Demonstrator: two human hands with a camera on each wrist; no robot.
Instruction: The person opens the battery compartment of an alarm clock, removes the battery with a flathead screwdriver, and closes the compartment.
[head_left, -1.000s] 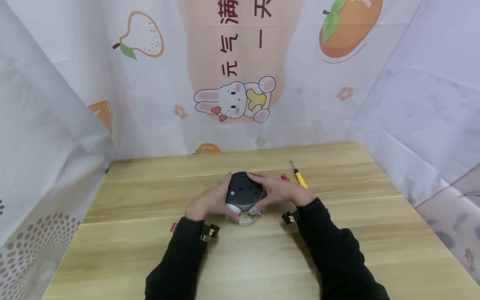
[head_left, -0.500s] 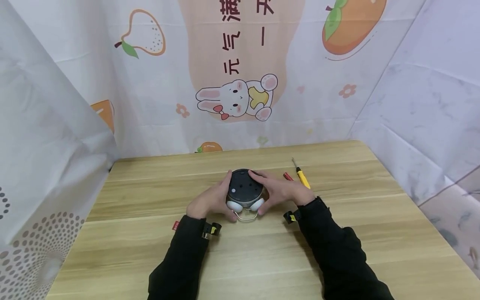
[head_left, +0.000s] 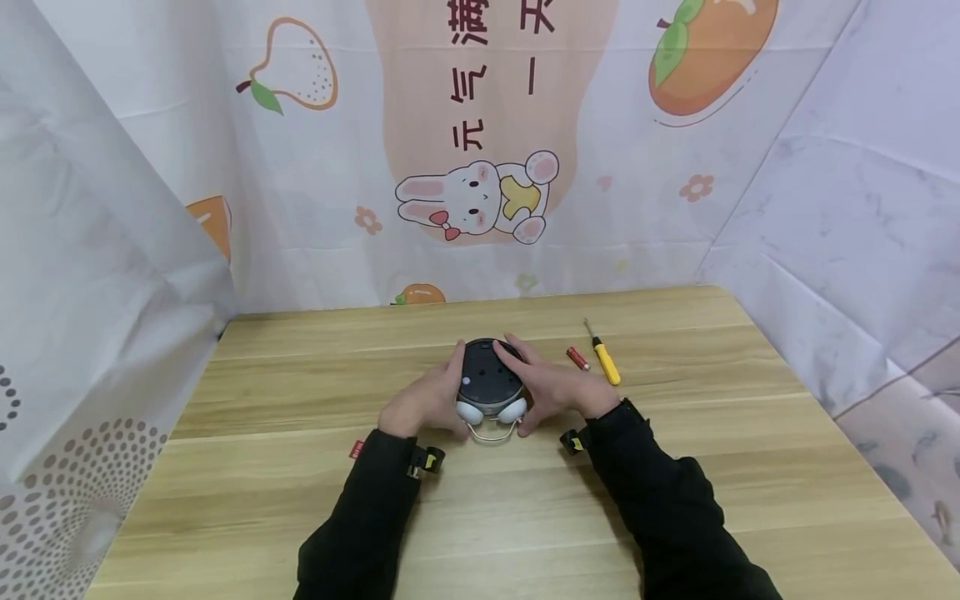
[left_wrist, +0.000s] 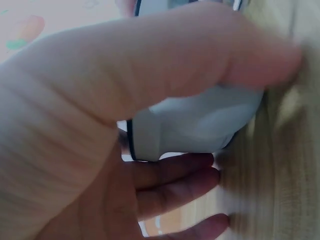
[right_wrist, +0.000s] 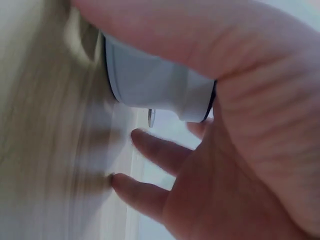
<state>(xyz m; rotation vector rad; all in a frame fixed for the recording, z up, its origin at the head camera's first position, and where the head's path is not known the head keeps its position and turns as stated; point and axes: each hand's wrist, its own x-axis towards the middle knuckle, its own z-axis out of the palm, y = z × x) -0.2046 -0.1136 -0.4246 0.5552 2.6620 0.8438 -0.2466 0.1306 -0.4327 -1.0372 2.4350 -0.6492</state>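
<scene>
At table centre: a small round alarm clock (head_left: 490, 385) with a black face-down back, white body and two white bell-like feet lies flat on the pale wooden table (head_left: 525, 517); in both wrist views its white side wall (left_wrist: 200, 125) (right_wrist: 155, 85) shows between thumb and fingers.
Clock details: a thin wire handle loops out from the clock's near edge, towards the person, and rests on the table; small pale dots and knobs show on the dark back.
Left hand: the left hand (head_left: 420, 400) cups the clock's left side, thumb laid over the near rim and fingers curled round the far side, clamped on the clock.
Right hand: the right hand (head_left: 558, 387) cups the clock's right side, fingers spread along the top and rim, thumb at the near white foot, gripping the clock.
Sleeves: black sleeves run back from the clock to the near table edge; a small clip with a yellow mark sits at each wrist.
Right of the clock: a small red cylinder (head_left: 577, 358), perhaps a battery, lies just beyond the right hand's knuckles.
Further right: a yellow-handled screwdriver (head_left: 604, 363) lies just beside the red cylinder, tip pointing away from the person.
Behind the clock: a cloth backdrop (head_left: 480, 150) printed with a white rabbit, fruit and characters stands at the table's far edge.
</scene>
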